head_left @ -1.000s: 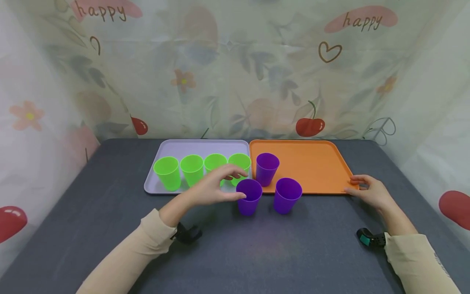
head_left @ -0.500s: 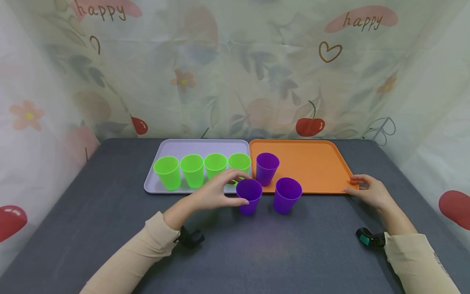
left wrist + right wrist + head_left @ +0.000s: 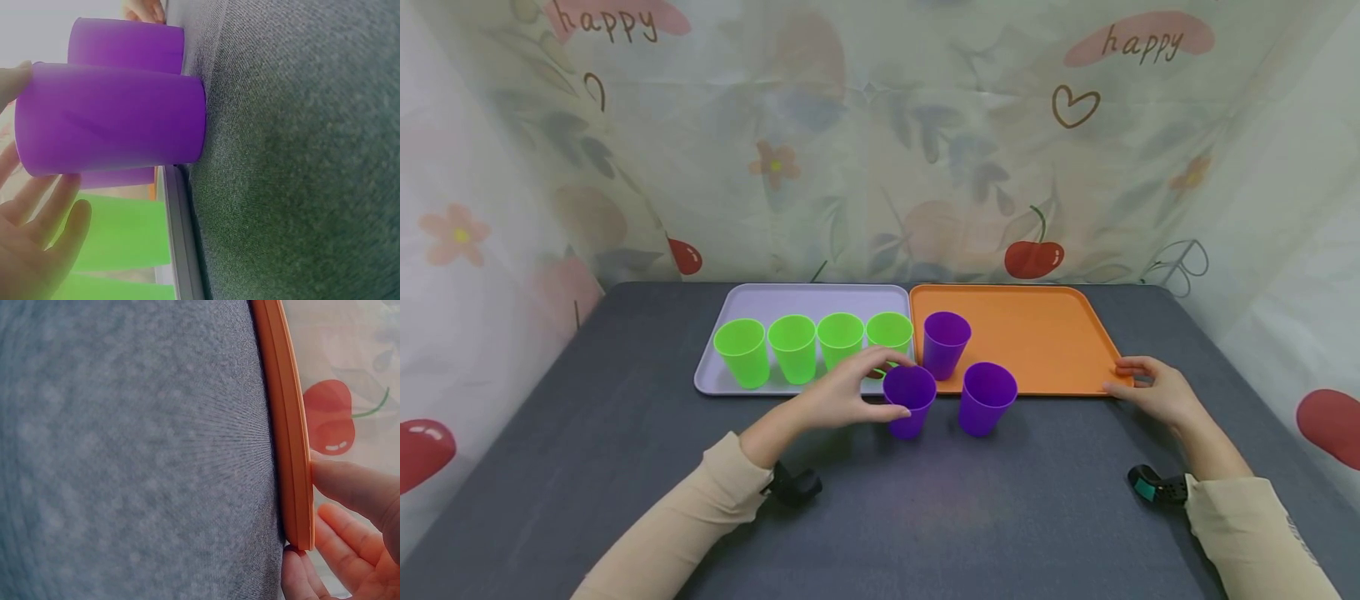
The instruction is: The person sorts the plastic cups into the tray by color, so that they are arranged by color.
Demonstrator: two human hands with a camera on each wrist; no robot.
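My left hand [image 3: 842, 393] grips a purple cup [image 3: 919, 410] standing upright on the table just before the trays. In the left wrist view the thumb touches one side near the rim of that cup [image 3: 119, 119], the fingers curving round the other. Another purple cup [image 3: 987, 404] stands to its right. A third purple cup [image 3: 943, 350] is on the left part of the orange tray [image 3: 1037, 342]. At that tray's front right corner, my right hand [image 3: 1165, 396] pinches the edge; in the right wrist view the thumb lies on the rim [image 3: 294, 456].
A lavender tray [image 3: 820, 296] adjoins the orange one on the left. Several green cups [image 3: 742, 358] stand on it in a row. The dark table [image 3: 940, 517] extends in front, and a patterned curtain [image 3: 865, 183] hangs behind.
My left hand has shifted slightly right and down and closed round the purple cup. The cups and my right hand stay in place.
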